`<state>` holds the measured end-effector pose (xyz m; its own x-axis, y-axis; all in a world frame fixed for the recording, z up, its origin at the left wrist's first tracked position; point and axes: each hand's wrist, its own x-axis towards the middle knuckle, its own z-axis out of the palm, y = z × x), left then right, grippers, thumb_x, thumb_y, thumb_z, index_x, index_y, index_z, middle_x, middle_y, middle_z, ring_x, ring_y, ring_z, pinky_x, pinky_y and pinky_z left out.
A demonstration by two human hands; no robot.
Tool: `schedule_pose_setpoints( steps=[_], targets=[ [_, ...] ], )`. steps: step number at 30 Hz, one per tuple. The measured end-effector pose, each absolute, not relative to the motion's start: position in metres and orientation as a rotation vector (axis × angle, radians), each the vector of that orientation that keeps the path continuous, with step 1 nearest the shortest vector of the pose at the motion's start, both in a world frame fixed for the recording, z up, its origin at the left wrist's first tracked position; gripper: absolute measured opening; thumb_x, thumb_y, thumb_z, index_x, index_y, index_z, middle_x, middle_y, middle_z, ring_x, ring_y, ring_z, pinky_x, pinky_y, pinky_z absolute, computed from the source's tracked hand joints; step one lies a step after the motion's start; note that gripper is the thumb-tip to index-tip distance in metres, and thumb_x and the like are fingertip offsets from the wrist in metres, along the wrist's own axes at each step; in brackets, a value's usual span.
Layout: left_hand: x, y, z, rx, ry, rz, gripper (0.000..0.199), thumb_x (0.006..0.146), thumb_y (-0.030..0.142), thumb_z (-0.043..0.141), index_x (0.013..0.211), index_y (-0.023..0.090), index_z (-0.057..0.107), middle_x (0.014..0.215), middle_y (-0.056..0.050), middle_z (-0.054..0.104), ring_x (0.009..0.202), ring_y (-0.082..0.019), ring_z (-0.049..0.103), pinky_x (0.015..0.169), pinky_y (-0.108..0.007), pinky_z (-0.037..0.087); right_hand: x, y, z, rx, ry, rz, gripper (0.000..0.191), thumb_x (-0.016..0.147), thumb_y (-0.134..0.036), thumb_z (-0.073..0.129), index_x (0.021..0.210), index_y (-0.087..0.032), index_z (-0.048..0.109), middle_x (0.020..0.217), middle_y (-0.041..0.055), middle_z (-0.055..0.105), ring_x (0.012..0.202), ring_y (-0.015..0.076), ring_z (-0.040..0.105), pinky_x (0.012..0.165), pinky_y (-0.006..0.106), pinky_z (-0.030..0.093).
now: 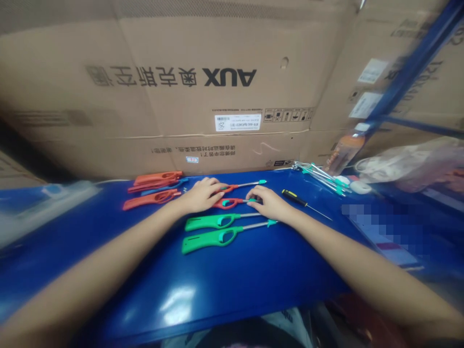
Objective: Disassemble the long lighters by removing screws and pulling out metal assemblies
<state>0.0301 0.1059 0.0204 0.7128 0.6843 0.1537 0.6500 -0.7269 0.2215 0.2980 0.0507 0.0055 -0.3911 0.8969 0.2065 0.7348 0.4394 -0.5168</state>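
My left hand (203, 195) lies over the handles of two red long-nosed lighters, its fingers curled around the nearer red lighter (232, 203). The farther red lighter (250, 183) points right and ends in a teal tip. My right hand (270, 203) has its fingers closed at the teal end of the nearer one's metal tube. In front of my hands lie two green long-nosed lighters, the first (208, 222) just behind the second (208, 240). My right hand hides the far end of the first green lighter's tube.
Orange-red handle shells (152, 197) and a blue piece (168, 184) lie left. On the right are a yellow-black screwdriver (295, 197), metal tubes with teal ends (322, 179), a bottle (344, 150) and plastic bags (402, 164). Large cardboard boxes (163, 111) stand behind the blue table (152, 285).
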Motion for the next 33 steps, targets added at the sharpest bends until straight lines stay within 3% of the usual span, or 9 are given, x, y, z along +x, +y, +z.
schedule_pose_setpoints(
  steps=[5, 11, 15, 19, 23, 30, 33],
  targets=[
    [0.044, 0.080, 0.015, 2.762, 1.158, 0.254, 0.064, 0.100, 0.066, 0.031, 0.155, 0.034, 0.038, 0.158, -0.011, 0.040, 0.143, -0.035, 0.036, 0.115, -0.055, 0.030, 0.298, 0.049, 0.005, -1.376, -2.214, 0.474, 0.008, 0.090, -0.024, 0.065, 0.091, -0.017, 0.068, 0.092, 0.0046, 0.064, 0.080, 0.0153, 0.057, 0.076, 0.029, 0.045],
    [0.045, 0.080, 0.015, 2.733, 1.217, 0.089, 0.068, 0.100, 0.069, 0.025, 0.158, 0.034, 0.031, 0.168, -0.006, 0.022, 0.152, -0.034, 0.024, 0.121, -0.055, 0.018, 0.308, 0.048, 0.008, -1.319, -2.263, 0.474, 0.009, 0.091, -0.022, 0.061, 0.092, -0.017, 0.068, 0.094, 0.0062, 0.067, 0.085, 0.0172, 0.061, 0.082, 0.032, 0.048],
    [0.045, 0.080, 0.015, 2.738, 1.195, 0.090, 0.067, 0.101, 0.068, 0.024, 0.158, 0.034, 0.031, 0.168, -0.004, 0.020, 0.153, -0.031, 0.023, 0.122, -0.053, 0.017, 0.320, 0.053, 0.007, -1.304, -2.246, 0.247, 0.029, 0.096, -0.033, 0.057, 0.117, -0.016, 0.066, 0.124, 0.0140, 0.066, 0.119, 0.0256, 0.057, 0.103, 0.043, 0.045],
    [0.046, 0.079, 0.016, 2.733, 1.185, 0.067, 0.067, 0.101, 0.068, 0.023, 0.158, 0.034, 0.030, 0.168, -0.004, 0.019, 0.154, -0.030, 0.021, 0.123, -0.053, 0.016, 0.323, 0.057, 0.005, -1.655, -2.220, 0.108, 0.056, 0.104, -0.038, 0.037, 0.143, -0.002, 0.050, 0.150, 0.0246, 0.048, 0.144, 0.0326, 0.040, 0.119, 0.052, 0.029],
    [0.047, 0.079, 0.017, 2.723, 1.213, 0.019, 0.067, 0.101, 0.067, 0.024, 0.160, 0.034, 0.024, 0.169, -0.003, 0.015, 0.155, -0.032, 0.019, 0.123, -0.054, 0.015, 0.320, 0.056, 0.002, -1.763, -2.335, 0.180, 0.066, 0.104, -0.047, 0.028, 0.151, -0.002, 0.041, 0.160, 0.0227, 0.034, 0.152, 0.0308, 0.027, 0.124, 0.056, 0.015],
    [0.049, 0.079, 0.014, 2.716, 1.232, 0.006, 0.068, 0.101, 0.068, 0.022, 0.160, 0.035, 0.022, 0.169, -0.001, 0.013, 0.155, -0.032, 0.017, 0.123, -0.057, 0.013, 0.317, 0.060, -0.007, -1.535, -2.368, 0.325, 0.077, 0.101, -0.057, 0.028, 0.154, -0.002, 0.039, 0.161, 0.0227, 0.029, 0.153, 0.0293, 0.023, 0.125, 0.053, 0.016],
    [0.048, 0.080, 0.012, 2.710, 1.211, 0.031, 0.068, 0.101, 0.068, 0.024, 0.160, 0.034, 0.025, 0.168, -0.001, 0.014, 0.156, -0.031, 0.016, 0.124, -0.057, 0.012, 0.317, 0.060, -0.006, -1.511, -2.376, 0.334, 0.073, 0.101, -0.057, 0.030, 0.154, -0.006, 0.040, 0.161, 0.0215, 0.030, 0.153, 0.0302, 0.023, 0.124, 0.056, 0.015]
  ],
)
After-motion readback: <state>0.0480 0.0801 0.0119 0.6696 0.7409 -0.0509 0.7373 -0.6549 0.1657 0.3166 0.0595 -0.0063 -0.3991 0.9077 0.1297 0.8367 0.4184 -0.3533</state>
